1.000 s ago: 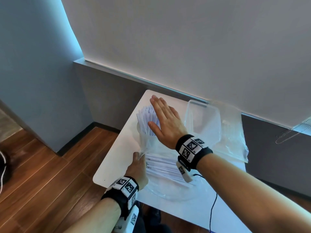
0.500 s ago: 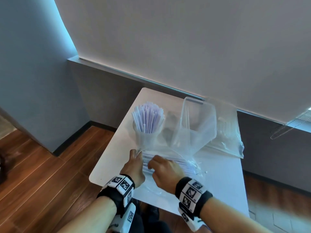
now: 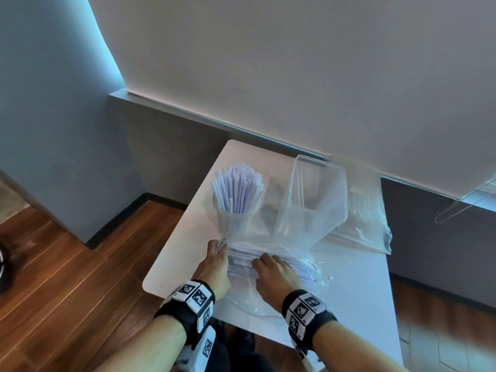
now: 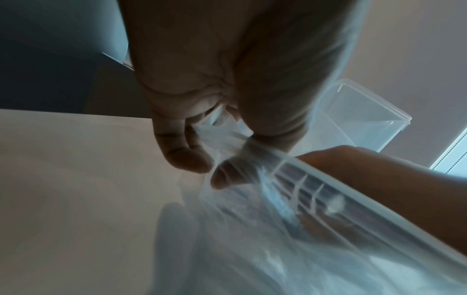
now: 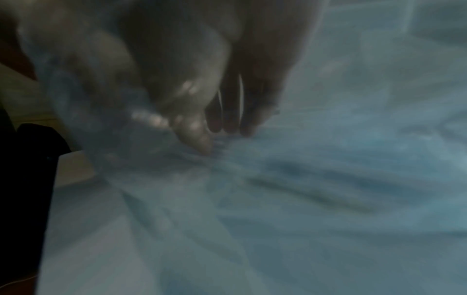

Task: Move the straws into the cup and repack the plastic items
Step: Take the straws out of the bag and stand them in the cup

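On the white desk [image 3: 182,253] lies a clear bag [image 3: 271,253] of straws, its contents blurred in the right wrist view. The left hand [image 3: 214,267] pinches the bag's gathered end; the right hand [image 3: 273,272] reaches into it, its fingers' hold unclear. The cup [image 3: 236,218] behind holds upright straws [image 3: 236,186].

Head view bright and sharp at centre, cool daylight glowing along the roller blind [image 3: 295,63] edges; straight lines bow toward the frame borders, lower right corner smeared. Left wrist view backlit, left hand [image 4: 227,89] a dim silhouette, foreground plastic soft. Right wrist view dark, noisy, heavily blurred; right hand [image 5: 189,79] barely resolved.
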Demonstrator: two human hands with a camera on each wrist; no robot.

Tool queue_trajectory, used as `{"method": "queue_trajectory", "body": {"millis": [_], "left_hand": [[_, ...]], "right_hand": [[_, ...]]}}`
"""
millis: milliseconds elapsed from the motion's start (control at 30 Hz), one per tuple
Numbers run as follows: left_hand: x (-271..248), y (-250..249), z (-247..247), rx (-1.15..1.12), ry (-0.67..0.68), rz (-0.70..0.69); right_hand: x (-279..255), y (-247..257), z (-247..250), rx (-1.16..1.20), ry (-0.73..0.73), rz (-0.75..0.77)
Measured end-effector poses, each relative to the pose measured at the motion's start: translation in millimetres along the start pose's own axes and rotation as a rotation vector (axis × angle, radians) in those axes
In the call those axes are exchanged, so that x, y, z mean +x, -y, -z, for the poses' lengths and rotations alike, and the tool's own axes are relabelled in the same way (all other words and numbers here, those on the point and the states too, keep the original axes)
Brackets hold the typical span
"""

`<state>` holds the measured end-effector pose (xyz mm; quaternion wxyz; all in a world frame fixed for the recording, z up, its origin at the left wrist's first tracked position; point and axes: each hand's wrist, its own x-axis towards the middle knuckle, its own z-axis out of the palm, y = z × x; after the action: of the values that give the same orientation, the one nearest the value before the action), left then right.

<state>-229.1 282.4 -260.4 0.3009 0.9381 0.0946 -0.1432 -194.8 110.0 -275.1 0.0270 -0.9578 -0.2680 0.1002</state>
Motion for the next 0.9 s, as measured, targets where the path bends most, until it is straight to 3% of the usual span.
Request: {"method": "queue_trajectory", "body": {"millis": [233, 900], "left_hand": [[-3.1, -4.4, 3.6, -0.034, -0.004, -0.019], [-3.4, -12.1, 6.7, -0.018, 0.005, 0.013]], "right_hand": [[3.1, 4.2, -11.2, -0.104, -0.012, 0.067], [10.7, 8.5, -6.5, -0.103, 0.063, 0.09]]}}
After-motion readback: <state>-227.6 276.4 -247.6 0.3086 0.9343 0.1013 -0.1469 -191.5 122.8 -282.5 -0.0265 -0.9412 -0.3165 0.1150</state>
